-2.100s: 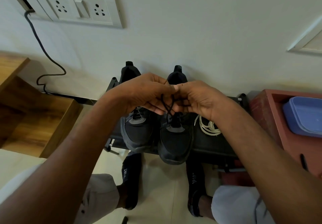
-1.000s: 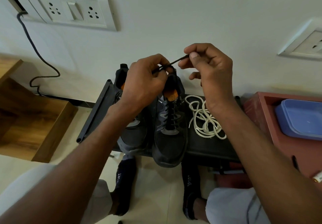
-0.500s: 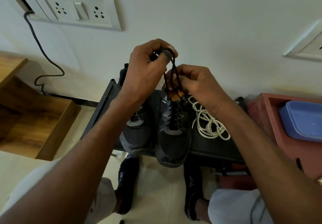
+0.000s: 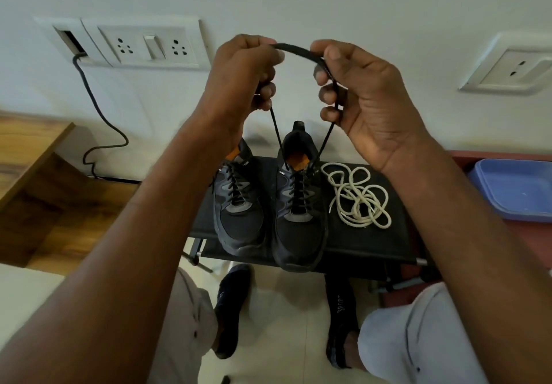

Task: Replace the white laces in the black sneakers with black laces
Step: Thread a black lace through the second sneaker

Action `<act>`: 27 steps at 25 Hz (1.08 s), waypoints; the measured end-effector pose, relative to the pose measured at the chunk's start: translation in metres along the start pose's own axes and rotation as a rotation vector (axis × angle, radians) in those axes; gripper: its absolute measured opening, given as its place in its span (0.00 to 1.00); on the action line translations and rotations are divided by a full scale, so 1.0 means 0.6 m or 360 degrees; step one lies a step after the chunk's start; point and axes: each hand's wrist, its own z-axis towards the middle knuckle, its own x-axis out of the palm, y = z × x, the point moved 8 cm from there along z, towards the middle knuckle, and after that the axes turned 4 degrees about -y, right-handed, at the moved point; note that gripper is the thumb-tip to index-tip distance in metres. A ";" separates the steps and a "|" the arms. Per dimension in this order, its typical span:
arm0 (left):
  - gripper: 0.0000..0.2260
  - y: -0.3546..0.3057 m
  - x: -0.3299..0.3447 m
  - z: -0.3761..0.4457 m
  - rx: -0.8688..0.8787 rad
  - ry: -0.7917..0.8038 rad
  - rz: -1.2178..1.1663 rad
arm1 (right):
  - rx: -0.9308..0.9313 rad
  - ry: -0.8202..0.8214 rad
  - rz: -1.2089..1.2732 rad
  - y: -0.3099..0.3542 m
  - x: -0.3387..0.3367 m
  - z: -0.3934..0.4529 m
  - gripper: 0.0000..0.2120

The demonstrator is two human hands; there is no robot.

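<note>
Spread apart since half a second ago: left hand [image 4: 243, 74] and right hand [image 4: 363, 97], each pinching the black lace [image 4: 298, 50], stretched taut between fingertips to even both ends (probably before tying). Below the fingers, right sneaker [image 4: 300, 204]; white laces [image 4: 358, 197] discarded beside it.

Two black mesh sneakers [image 4: 239, 204] [image 4: 300, 210]; one loose heap of white laces [image 4: 358, 198]; one blue plastic tray [image 4: 516, 189]; two white wall socket plates [image 4: 149, 46] [image 4: 513, 68].
</note>
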 end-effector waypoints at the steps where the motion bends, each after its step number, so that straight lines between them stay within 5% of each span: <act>1: 0.06 -0.012 0.005 -0.002 0.0021 0.0002 -0.0050 | -0.0053 -0.0068 -0.0077 0.014 -0.007 -0.002 0.08; 7: 0.09 -0.025 0.039 -0.023 -0.0036 0.0168 0.0301 | -0.0040 -0.0323 0.0080 0.049 -0.022 -0.024 0.13; 10: 0.12 -0.048 0.054 -0.040 0.0077 0.0262 0.0156 | -0.0140 -0.0358 0.0017 0.090 -0.003 -0.035 0.09; 15: 0.11 -0.112 0.052 -0.060 0.0369 0.0056 0.0064 | -0.0321 -0.0432 -0.0261 0.167 0.023 -0.031 0.14; 19: 0.09 -0.157 0.017 -0.054 0.0363 -0.0263 0.0116 | -0.0353 -0.0559 -0.0450 0.205 0.028 -0.026 0.07; 27: 0.11 -0.222 -0.013 -0.060 0.0196 -0.0156 -0.0102 | -0.0166 -0.0488 -0.0667 0.215 0.055 -0.036 0.03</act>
